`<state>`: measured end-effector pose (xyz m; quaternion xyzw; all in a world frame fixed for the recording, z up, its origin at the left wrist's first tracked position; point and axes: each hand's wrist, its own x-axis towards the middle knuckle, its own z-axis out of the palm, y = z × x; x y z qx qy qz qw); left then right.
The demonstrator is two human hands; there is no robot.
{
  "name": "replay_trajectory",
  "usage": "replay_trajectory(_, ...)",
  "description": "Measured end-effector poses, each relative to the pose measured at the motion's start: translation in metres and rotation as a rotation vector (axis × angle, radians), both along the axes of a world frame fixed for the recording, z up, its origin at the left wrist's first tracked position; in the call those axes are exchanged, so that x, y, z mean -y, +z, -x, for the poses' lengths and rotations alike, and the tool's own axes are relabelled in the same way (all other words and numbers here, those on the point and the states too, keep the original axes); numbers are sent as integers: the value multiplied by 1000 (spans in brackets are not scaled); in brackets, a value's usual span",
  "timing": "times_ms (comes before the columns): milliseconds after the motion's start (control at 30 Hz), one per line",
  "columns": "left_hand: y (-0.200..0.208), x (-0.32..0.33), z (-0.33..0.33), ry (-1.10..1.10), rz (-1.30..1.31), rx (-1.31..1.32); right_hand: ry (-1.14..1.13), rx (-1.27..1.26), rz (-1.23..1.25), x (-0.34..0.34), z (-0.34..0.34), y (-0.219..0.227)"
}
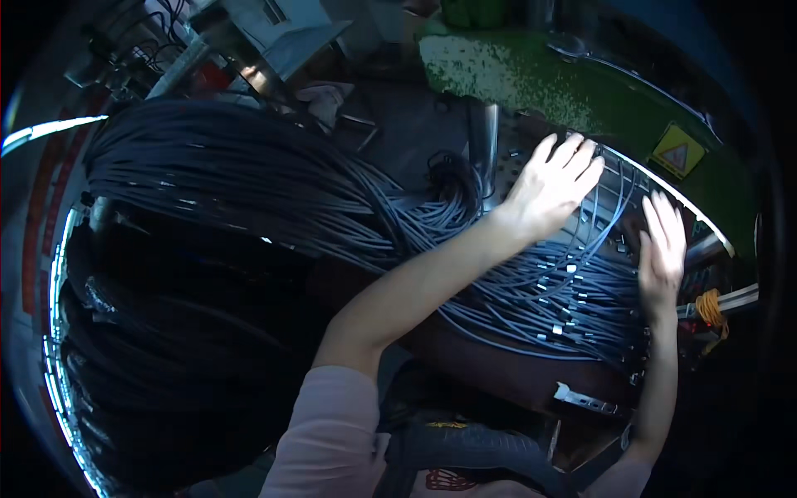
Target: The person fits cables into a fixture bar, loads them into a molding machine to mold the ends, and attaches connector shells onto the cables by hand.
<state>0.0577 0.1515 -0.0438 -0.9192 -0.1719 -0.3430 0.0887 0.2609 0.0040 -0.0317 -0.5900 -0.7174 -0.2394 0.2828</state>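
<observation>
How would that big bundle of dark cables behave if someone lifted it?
The cable bundle would probably sag, since its strands bend in loose curves. It's likely heavy, with so many massed together. Some may splay, as they spread apart toward the picture's right.

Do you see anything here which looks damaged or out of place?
Yes, the green machine looks worn: pale, blotchy patches interrupt its paint, to the left of the yellow warning label. The paint seems to have chipped off there.

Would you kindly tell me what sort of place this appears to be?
Probably a factory workshop: the thick bundle of dark cables, the worn green machine and its yellow warning sign all suggest it.
</observation>
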Motion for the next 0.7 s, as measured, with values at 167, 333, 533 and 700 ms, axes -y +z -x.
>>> replay_trajectory(167,11,155,113,-370,1061,97,-325,-430,93,212,-44,-59)
replay_trajectory(333,-112,234,211,385,2487,385,-699,-1295,148,325,8,-190)
replay_trajectory(533,-188,228,228,657,2268,1110,-707,-1334,392,350,42,-277)
replay_trajectory(700,-180,217,220,648,2188,1173,-699,-1338,327,321,50,-223)
